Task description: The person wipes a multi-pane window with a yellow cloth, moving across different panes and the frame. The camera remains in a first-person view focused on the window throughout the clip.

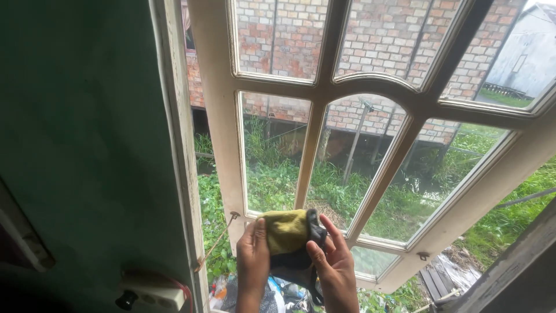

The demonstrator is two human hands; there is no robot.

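Observation:
A bunched yellow and black cloth (pixel 289 235) is held between both hands in front of a white window sash (pixel 223 116) with arched glass panes. My left hand (pixel 253 261) grips the yellow part from the left, thumb on top. My right hand (pixel 333 261) holds the black part from the right, fingers spread along it. The cloth sits level with the lower panes, close to the sash's bottom rail.
A green wall (pixel 87 145) fills the left side, with a white socket and red wire (pixel 152 293) low on it. Through the glass are a brick building (pixel 382 40), green plants and litter below. A dark wooden edge (pixel 515 272) rises at the lower right.

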